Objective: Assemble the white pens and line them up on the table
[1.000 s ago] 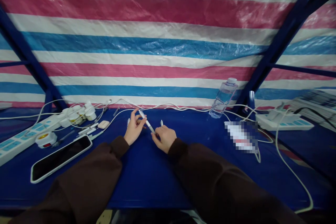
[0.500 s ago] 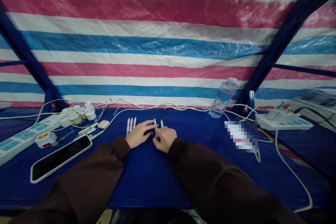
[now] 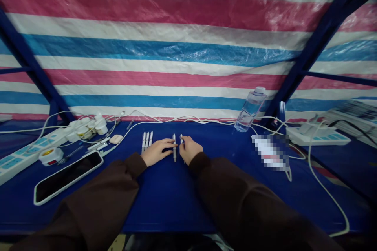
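Note:
A white-and-grey pen lies upright in view on the blue table, its tip toward me. My left hand is beside it, fingers stretched out and apart, with the fingertips at the pen's left edge. Just to the right, my right hand is closed on a second pen, which is partly hidden under the fingers. Left of my left hand, three similar pens lie side by side, their lower ends partly covered by the hand.
On the left are a white phone, a power strip with plugs, and a small pinkish case. A water bottle stands at the back right, near another power strip. White cables run along the back edge.
My right hand has shifted right, from the nearer pen to the one beside it. The nearer pen now lies uncovered between my hands. My left hand has barely moved.

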